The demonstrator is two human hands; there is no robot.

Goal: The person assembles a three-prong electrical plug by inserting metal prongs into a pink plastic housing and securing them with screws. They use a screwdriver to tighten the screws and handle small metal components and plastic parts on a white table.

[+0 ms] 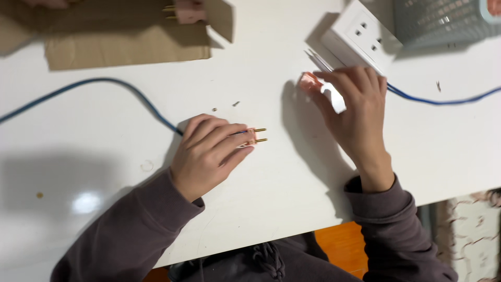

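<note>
Pink plug with 2 brass prongs lies on the white tabletop, gripped by the left hand; the right hand clasps a pink-and-white piece beside the white socket block.

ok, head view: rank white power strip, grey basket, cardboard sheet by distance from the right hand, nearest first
From the right hand:
1. white power strip, just beyond the fingertips
2. grey basket, top right corner
3. cardboard sheet, far across at top left

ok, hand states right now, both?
Left hand: closed on a pink plug with brass prongs, blue cable attached.
Right hand: closed on a small pink piece beside the white socket block.
</note>
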